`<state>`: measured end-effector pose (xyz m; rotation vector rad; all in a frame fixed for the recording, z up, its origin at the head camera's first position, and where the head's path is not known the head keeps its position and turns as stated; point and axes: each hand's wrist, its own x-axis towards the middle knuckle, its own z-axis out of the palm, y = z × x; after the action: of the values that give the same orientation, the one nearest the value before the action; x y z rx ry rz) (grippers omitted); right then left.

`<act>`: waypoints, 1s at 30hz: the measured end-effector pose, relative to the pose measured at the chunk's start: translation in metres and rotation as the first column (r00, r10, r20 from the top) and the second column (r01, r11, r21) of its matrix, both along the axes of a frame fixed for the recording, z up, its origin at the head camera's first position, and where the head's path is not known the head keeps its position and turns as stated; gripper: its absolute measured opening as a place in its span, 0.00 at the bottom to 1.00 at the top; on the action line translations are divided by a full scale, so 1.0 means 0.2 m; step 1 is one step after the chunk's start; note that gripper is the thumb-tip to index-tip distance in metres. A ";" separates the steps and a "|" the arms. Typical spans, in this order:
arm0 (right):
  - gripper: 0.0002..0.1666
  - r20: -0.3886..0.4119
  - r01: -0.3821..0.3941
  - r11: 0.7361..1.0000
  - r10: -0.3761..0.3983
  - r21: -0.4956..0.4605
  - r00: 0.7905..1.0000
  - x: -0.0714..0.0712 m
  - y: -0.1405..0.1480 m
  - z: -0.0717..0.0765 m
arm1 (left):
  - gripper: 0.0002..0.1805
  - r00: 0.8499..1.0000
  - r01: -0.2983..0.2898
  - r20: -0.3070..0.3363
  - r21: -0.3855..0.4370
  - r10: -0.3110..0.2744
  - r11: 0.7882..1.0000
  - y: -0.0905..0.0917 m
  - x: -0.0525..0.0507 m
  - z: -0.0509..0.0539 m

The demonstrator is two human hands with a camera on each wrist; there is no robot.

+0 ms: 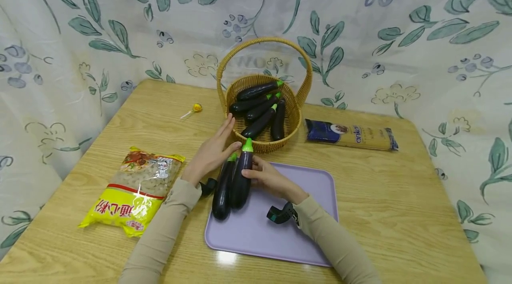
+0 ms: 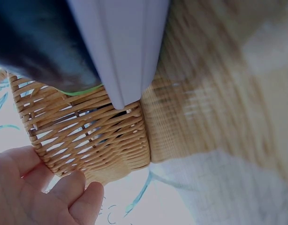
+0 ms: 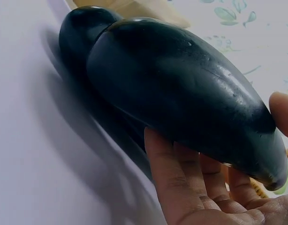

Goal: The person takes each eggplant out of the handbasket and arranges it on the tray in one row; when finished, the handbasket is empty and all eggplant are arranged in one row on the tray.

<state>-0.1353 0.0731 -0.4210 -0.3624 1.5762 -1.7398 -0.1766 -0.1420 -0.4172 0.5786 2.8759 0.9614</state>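
Note:
My right hand [image 1: 272,179] holds a dark eggplant [image 1: 241,182] between thumb and fingers, above the lilac tray [image 1: 312,239]. Beside it a second eggplant [image 1: 222,193] lies at the tray's left side. In the right wrist view, the fingers [image 3: 172,173] curl under the held eggplant [image 3: 181,84]. My left hand [image 1: 212,150] reaches to the wicker basket [image 1: 298,117], and in the left wrist view the left hand [image 2: 45,192] touches the basket's woven side [image 2: 97,140] with fingers loosely bent. Several eggplants [image 1: 260,124] lie inside the basket.
A yellow-labelled food bag [image 1: 136,190] lies on the left of the wooden table [image 1: 400,213]. Behind it is a lollipop [image 1: 197,107]. To the basket's right lies a blue and clear pasta pack [image 1: 352,135]. A floral cloth [image 1: 360,53] hangs behind the table.

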 end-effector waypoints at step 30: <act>0.46 -0.224 0.134 0.966 -0.084 0.219 0.971 0.03 -0.01 -0.04 | 0.44 1.000 0.004 0.018 -0.004 -0.003 1.000 0.00 0.00 0.00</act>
<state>-0.1288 0.0704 -0.4286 -0.3600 1.9668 -1.6155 -0.1769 -0.1418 -0.4167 0.5715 2.8593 0.9558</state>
